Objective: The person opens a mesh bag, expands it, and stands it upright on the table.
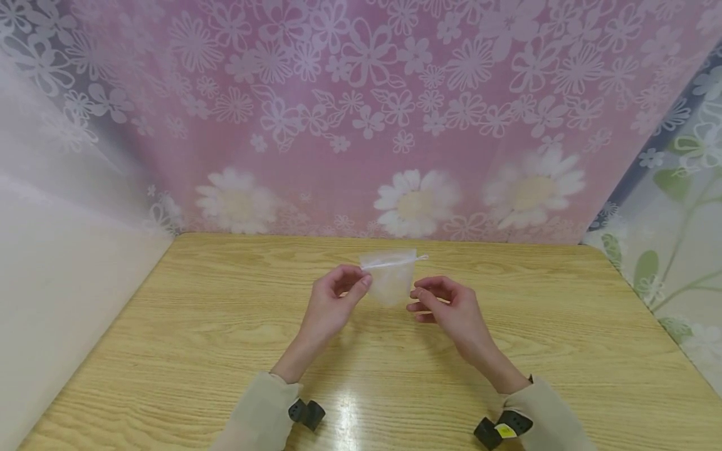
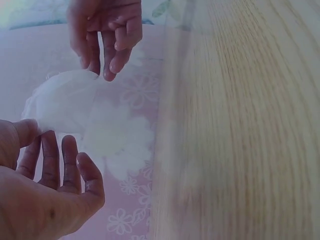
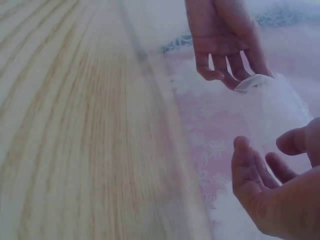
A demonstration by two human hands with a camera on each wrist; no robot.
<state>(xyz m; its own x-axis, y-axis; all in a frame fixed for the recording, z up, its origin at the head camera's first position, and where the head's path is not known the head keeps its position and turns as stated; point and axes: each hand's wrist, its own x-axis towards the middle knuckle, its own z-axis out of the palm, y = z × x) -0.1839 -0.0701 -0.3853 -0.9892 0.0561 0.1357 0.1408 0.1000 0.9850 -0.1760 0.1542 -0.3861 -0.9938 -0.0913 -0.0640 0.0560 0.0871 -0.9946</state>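
Note:
A small white see-through drawstring pouch is held up above the table, its cord loop sticking out at the top right. My left hand pinches the pouch's left edge near the top between thumb and index finger; its other fingers are spread away from it. At the opposite edge, lower down, is my right hand, thumb and index fingertip meeting the side of the pouch. The remaining right fingers curve loosely. Whether anything lies inside the pouch is hard to tell.
The wood-grain table runs under both arms. Behind it hangs a pink flowered curtain, with pale fabric at the left and a leaf-patterned curtain at the right. Dark wrist cameras sit on the sleeves.

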